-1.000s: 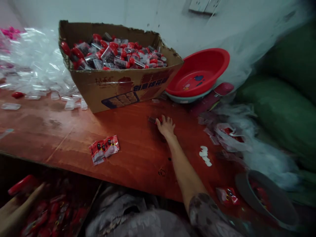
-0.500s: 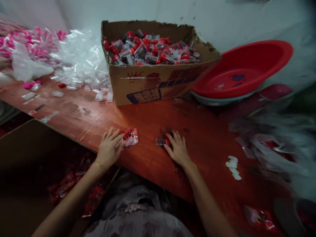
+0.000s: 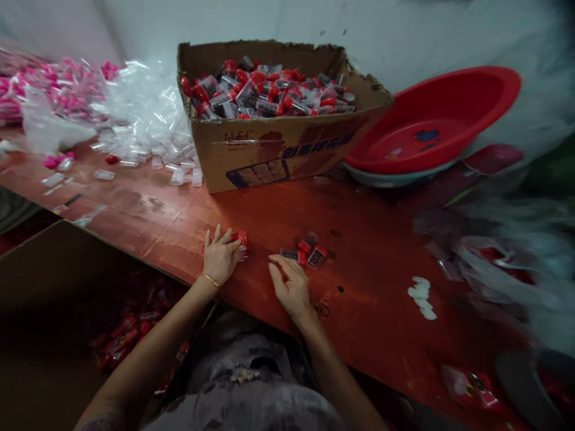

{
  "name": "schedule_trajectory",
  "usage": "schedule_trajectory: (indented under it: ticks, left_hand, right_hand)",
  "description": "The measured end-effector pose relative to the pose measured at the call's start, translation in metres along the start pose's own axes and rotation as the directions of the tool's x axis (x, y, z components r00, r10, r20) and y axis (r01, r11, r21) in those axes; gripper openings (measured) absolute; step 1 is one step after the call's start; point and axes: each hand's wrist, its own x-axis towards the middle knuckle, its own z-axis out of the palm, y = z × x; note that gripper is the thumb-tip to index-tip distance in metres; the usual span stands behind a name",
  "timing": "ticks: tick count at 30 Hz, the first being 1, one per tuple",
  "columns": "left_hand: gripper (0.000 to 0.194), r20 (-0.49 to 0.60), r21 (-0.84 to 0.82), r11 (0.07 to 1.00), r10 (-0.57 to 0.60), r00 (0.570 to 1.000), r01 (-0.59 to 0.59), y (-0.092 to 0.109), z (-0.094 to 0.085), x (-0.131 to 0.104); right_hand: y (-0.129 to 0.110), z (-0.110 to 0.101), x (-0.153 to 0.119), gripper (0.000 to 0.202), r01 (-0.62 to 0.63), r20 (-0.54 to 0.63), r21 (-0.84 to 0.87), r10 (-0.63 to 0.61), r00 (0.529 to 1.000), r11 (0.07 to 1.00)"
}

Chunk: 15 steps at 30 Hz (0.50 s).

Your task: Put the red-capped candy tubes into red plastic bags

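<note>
My left hand (image 3: 221, 258) lies with spread fingers over a small red printed packet (image 3: 242, 238), covering part of it. To the right, my right hand (image 3: 291, 288) rests low over the table, thumb and fingers apart and slightly curved, with nothing visible between them. Just beyond its fingertips is a small group of clear containers with red caps (image 3: 317, 256) and dark contents. One of these containers, partly behind the fingers, lies almost touching them.
A cardboard box (image 3: 242, 143) full of red-capped containers stands at the back of the red table (image 3: 179, 209). Clear plastic pieces (image 3: 144, 114) and pink parts (image 3: 72, 90) pile up on the left. A red basin (image 3: 431, 137) leans at right, near white pieces (image 3: 422, 297). Below left, an open carton (image 3: 40, 257) holds red packets.
My right hand has drawn back left and toward me, leaving several red-capped containers in view. My left hand has shifted right, further over the red packet.
</note>
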Motion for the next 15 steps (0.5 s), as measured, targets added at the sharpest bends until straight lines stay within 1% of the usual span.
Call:
schedule_trajectory:
  ticks: [2,4,5,7,8,9,10,11,12,13,14,15]
  left_hand:
    - [0.027,-0.087,-0.024,1.0,-0.018,0.996,0.016,0.009,-0.008,-0.003]
    - [0.026,-0.135,-0.072,0.997,-0.015,0.991,0.005,0.019,-0.015,-0.006]
    - [0.026,-0.145,-0.111,0.994,-0.015,0.989,-0.001,0.023,-0.018,-0.008]
    - [0.03,-0.162,-0.235,0.972,-0.056,0.985,0.017,0.031,-0.02,-0.013]
    - [0.034,-0.165,-0.331,0.942,-0.109,0.98,0.049,0.033,-0.02,-0.014]
    - [0.038,-0.147,-0.452,0.887,-0.177,0.973,0.093,0.034,-0.018,-0.016]
    - [0.042,-0.095,-0.592,0.793,-0.248,0.964,0.146,0.035,-0.017,-0.017]
    - [0.043,-0.001,-0.726,0.654,-0.308,0.951,0.211,0.036,-0.015,-0.017]
    - [0.042,0.125,-0.828,0.479,-0.345,0.93,0.289,0.037,-0.013,-0.018]
    - [0.041,0.26,-0.881,0.293,-0.357,0.897,0.372,0.039,-0.012,-0.019]
    - [0.04,0.38,-0.887,0.122,-0.353,0.855,0.445,0.042,-0.011,-0.019]
    - [0.041,0.472,-0.867,-0.019,-0.349,0.809,0.498,0.045,-0.011,-0.02]
  right_hand:
    - [-0.011,0.017,0.005,0.028,-0.157,0.056,0.189,0.149,0.987,0.969]
    - [-0.018,0.032,0.011,0.034,-0.29,0.122,0.384,0.263,0.957,0.877]
    - [-0.021,0.038,0.014,0.033,-0.333,0.152,0.466,0.297,0.943,0.82]
    - [-0.023,0.045,0.018,0.029,-0.378,0.182,0.571,0.337,0.924,0.729]
    - [-0.023,0.046,0.02,0.029,-0.387,0.177,0.593,0.354,0.918,0.706]
    - [-0.023,0.046,0.02,0.029,-0.387,0.159,0.599,0.369,0.916,0.701]
    - [-0.022,0.045,0.02,0.029,-0.38,0.137,0.591,0.375,0.917,0.711]
    - [-0.021,0.044,0.019,0.03,-0.37,0.115,0.574,0.375,0.92,0.731]
    - [-0.019,0.042,0.017,0.03,-0.359,0.099,0.546,0.368,0.925,0.757]
    - [-0.019,0.04,0.015,0.031,-0.347,0.082,0.511,0.358,0.93,0.786]
    - [-0.018,0.039,0.013,0.032,-0.336,0.063,0.469,0.348,0.935,0.817]
    - [-0.018,0.038,0.011,0.034,-0.33,0.043,0.421,0.345,0.938,0.845]
